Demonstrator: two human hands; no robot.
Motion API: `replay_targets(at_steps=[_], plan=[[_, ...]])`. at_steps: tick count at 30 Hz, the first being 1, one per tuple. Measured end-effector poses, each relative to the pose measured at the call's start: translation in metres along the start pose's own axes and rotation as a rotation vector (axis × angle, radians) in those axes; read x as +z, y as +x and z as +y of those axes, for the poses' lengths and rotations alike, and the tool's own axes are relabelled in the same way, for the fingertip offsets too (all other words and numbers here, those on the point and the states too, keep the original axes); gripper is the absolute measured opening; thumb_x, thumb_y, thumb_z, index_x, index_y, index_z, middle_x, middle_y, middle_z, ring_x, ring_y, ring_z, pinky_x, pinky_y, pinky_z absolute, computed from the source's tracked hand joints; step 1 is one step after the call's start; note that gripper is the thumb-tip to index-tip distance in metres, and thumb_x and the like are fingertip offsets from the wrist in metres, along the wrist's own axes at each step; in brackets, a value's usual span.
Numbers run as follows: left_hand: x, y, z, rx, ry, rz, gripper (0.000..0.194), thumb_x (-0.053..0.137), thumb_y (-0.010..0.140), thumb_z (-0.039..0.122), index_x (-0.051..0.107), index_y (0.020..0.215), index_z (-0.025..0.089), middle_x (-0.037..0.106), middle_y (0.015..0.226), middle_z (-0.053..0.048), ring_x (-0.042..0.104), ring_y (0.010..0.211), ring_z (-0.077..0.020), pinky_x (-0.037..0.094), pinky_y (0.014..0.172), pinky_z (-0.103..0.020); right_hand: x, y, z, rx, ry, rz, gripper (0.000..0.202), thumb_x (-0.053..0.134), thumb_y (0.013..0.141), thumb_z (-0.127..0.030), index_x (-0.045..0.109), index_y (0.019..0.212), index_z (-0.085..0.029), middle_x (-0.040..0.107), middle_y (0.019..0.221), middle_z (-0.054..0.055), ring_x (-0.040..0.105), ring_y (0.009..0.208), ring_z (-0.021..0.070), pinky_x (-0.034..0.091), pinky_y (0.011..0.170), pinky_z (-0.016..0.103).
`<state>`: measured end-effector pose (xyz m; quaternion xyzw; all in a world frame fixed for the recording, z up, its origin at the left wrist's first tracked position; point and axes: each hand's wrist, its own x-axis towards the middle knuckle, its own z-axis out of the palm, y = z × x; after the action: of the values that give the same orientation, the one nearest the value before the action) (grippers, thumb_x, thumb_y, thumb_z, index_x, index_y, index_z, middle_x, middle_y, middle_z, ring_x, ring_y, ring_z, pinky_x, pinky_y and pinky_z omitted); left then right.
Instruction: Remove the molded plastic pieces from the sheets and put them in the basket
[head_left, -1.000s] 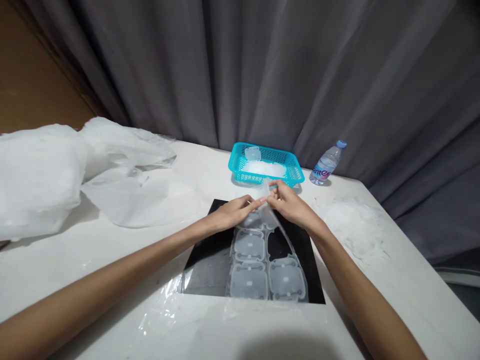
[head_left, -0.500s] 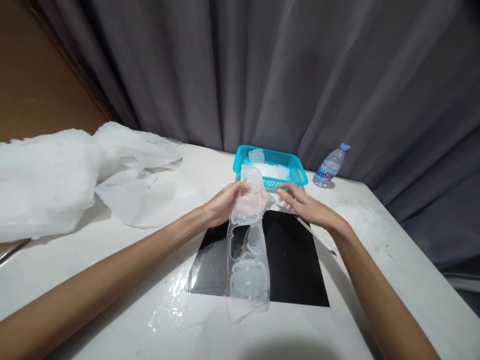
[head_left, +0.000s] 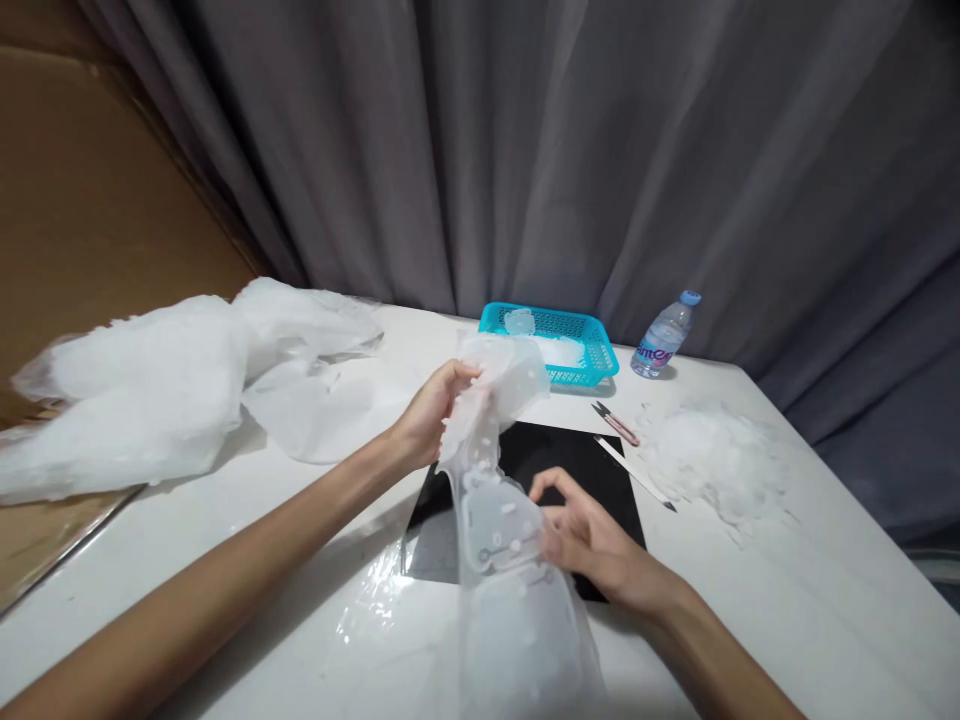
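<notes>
My left hand (head_left: 436, 408) pinches a long, translucent moulded sheet (head_left: 517, 620), soft and rubbery-looking, near its upper end. The sheet hangs down toward me, with rounded panels, small slots and raised nubs along it. At its right edge is my right hand (head_left: 577, 530), thumb and fingers closed on the rim of a panel with the index finger bent above. Beneath the sheet lies a black mat (head_left: 525, 450), partly covered by it.
A blue basket (head_left: 600, 350) holding pale pieces stands at the back, left of a water bottle (head_left: 664, 335). Thread snips (head_left: 619, 424) and a white pen-like tool (head_left: 637, 474) lie beside a heap of clear scraps (head_left: 716, 460). White plastic bags (head_left: 165, 390) fill the left side.
The sheet has come closer to me and shifted. My right hand has moved down from near the basket to the sheet's right edge. The snips and scraps show more clearly.
</notes>
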<state>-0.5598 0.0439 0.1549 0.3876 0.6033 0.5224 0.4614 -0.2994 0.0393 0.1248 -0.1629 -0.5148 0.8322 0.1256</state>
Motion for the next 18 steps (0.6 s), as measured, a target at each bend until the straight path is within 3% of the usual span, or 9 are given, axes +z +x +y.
replay_targets(at_steps=[4, 7, 10, 14, 16, 18], plan=[[-0.005, -0.015, -0.016, 0.105, 0.232, -0.025, 0.042, 0.063, 0.086, 0.055, 0.067, 0.109, 0.020, 0.069, 0.081, -0.002, 0.067, 0.083, -0.0240, 0.054, 0.068, -0.027, -0.003, -0.030, 0.016, 0.093, -0.009, 0.168, 0.066, 0.083, 0.083, -0.047, 0.039, 0.128, -0.027, 0.070, 0.088, 0.000, 0.070, 0.058, 0.0164, 0.055, 0.047, 0.025], [-0.012, -0.017, -0.035, 0.088, 0.385, -0.045, 0.055, 0.061, 0.085, 0.062, 0.067, 0.118, 0.018, 0.067, 0.071, -0.002, 0.065, 0.071, -0.0250, 0.051, 0.064, -0.030, 0.000, -0.032, 0.046, 0.075, -0.068, 0.371, 0.068, 0.078, 0.082, -0.061, 0.044, 0.126, -0.022, 0.068, 0.084, 0.001, 0.069, 0.063, 0.0177, 0.056, 0.047, 0.027], [-0.029, -0.016, -0.044, 0.069, 0.504, 0.004, 0.065, 0.059, 0.085, 0.066, 0.063, 0.127, 0.017, 0.067, 0.068, -0.001, 0.059, 0.058, -0.0225, 0.047, 0.058, -0.030, 0.013, -0.027, 0.066, 0.096, -0.349, 0.479, 0.060, 0.068, 0.088, -0.065, 0.051, 0.126, -0.022, 0.067, 0.092, 0.005, 0.068, 0.065, 0.0200, 0.051, 0.043, 0.027], [-0.057, -0.026, -0.042, 0.074, 0.645, 0.080, 0.064, 0.054, 0.088, 0.068, 0.061, 0.127, 0.018, 0.074, 0.083, -0.006, 0.064, 0.062, -0.0241, 0.047, 0.057, -0.030, 0.042, -0.012, 0.071, 0.000, -0.915, 0.673, 0.035, 0.070, 0.091, -0.046, 0.059, 0.114, -0.022, 0.066, 0.083, 0.002, 0.068, 0.074, 0.0244, 0.053, 0.068, 0.035], [-0.064, -0.037, -0.044, 0.106, 0.730, 0.116, 0.061, 0.052, 0.091, 0.066, 0.059, 0.129, 0.018, 0.074, 0.090, -0.008, 0.068, 0.071, -0.0263, 0.051, 0.065, -0.031, 0.051, -0.004, 0.071, -0.030, -1.055, 0.683, 0.016, 0.067, 0.095, -0.037, 0.059, 0.099, -0.024, 0.065, 0.081, 0.001, 0.069, 0.078, 0.0253, 0.050, 0.072, 0.035], [-0.062, -0.046, -0.048, 0.149, 0.830, 0.160, 0.058, 0.053, 0.093, 0.060, 0.057, 0.131, 0.017, 0.074, 0.100, -0.011, 0.071, 0.084, -0.0304, 0.053, 0.076, -0.036, 0.053, 0.001, 0.072, -0.073, -1.104, 0.673, 0.013, 0.058, 0.099, -0.030, 0.054, 0.089, -0.024, 0.064, 0.083, 0.001, 0.069, 0.079, 0.0242, 0.049, 0.073, 0.034]])
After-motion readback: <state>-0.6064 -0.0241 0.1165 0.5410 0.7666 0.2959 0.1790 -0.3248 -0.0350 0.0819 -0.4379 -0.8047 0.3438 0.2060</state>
